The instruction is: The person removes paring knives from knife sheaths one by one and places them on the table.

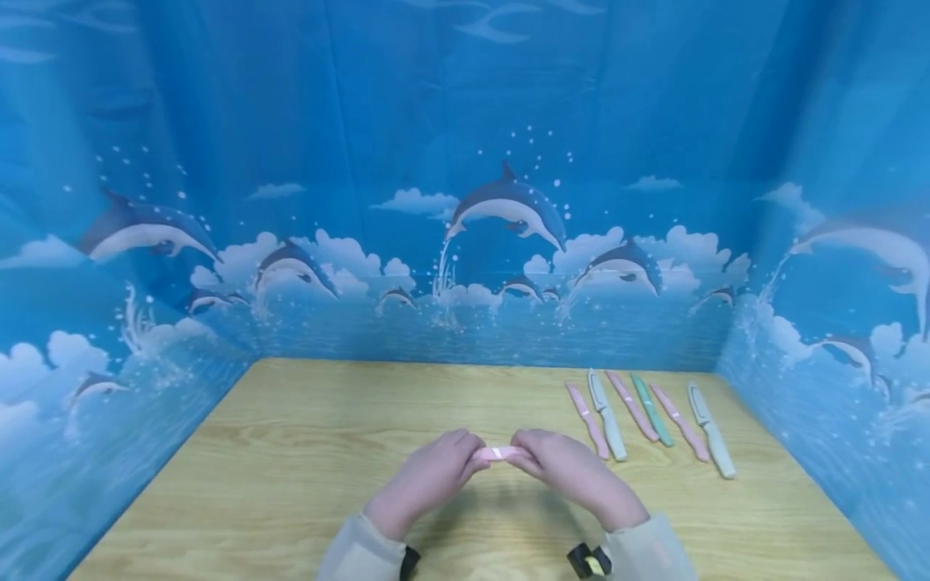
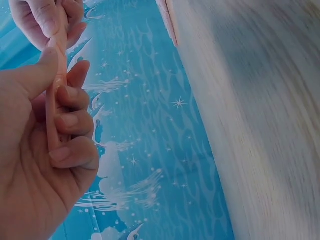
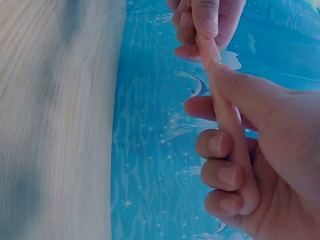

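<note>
Both hands hold one pink knife [image 1: 498, 453] level above the table, with a pale band showing at its middle. My left hand [image 1: 434, 474] grips the flat sheathed blade end. In the left wrist view its thumb presses the sheath [image 2: 51, 117] while the fingers curl round the other side. My right hand [image 1: 577, 474] wraps the handle [image 3: 231, 120], whose rounded end shows by the little finger in the right wrist view. The hands are close together, thumbs toward each other. The blade is hidden.
On the wooden table [image 1: 312, 452], several knives lie in a slanted row at the right: pink ones [image 1: 587, 420], a green one [image 1: 652, 410] and pale ones [image 1: 712, 432]. A blue curtain [image 1: 407, 331] printed with dolphins encloses the back and sides.
</note>
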The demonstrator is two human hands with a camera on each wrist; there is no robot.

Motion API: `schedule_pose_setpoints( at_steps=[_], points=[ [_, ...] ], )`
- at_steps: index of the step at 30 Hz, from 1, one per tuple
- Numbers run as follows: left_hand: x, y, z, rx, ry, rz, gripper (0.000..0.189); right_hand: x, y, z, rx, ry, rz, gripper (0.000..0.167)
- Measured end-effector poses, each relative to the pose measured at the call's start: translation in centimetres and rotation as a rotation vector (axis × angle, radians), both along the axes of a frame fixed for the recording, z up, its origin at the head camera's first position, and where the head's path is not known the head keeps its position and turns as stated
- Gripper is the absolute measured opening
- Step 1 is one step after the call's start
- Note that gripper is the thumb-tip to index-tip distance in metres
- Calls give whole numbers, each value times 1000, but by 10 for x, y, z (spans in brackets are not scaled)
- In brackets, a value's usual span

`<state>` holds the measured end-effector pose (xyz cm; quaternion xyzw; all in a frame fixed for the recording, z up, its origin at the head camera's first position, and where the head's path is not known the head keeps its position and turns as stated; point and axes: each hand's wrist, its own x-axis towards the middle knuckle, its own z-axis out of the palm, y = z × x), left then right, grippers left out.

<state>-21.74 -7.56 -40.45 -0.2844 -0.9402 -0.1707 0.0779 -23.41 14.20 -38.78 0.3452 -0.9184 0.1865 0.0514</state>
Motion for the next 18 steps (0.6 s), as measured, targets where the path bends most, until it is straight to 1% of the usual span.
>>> schedule_pose_setpoints(
  at_steps=[3, 8, 10, 13, 18],
  points=[
    [-1, 0, -2, 1, 13, -4, 24, 0, 0, -1, 6, -16, -11, 24],
    [-1, 0, -7, 8, -6, 0, 24, 0, -1, -4, 4, -66, -10, 25],
    [-2, 0, -9, 11, -15, 6, 26, 0, -1, -5, -4, -71, -8, 27],
    [-3, -1, -9, 12, -6, 11, 27, -1, -1, -6, -10, -59, -7, 30],
    [-5, 0, -9, 15, -8, -3, 29, -3, 1, -6, -9, -68, -19, 30]
  ],
)
